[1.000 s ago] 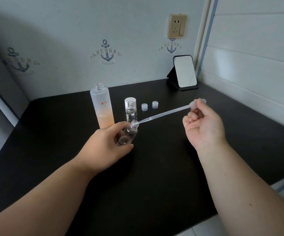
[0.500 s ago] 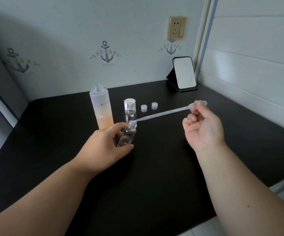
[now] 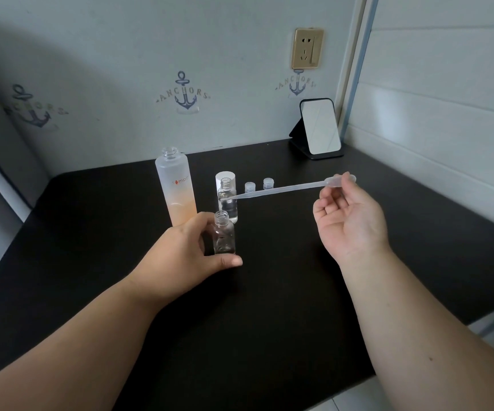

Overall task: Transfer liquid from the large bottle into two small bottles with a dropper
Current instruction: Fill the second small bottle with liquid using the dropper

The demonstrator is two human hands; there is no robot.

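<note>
Steadying small bottle (image 3: 224, 237) upright at frame centre, left hand (image 3: 180, 258) wraps it. Right hand (image 3: 348, 216) pinches dropper (image 3: 281, 189) bulb, centre right. Large bottle (image 3: 177, 189) just behind. Advise: keep dropper tip level until over large bottle's open mouth.

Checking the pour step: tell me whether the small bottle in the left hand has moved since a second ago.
Yes. The small bottle in the left hand has tipped upright, beside the large bottle, and its mouth is off the dropper tip.
</note>
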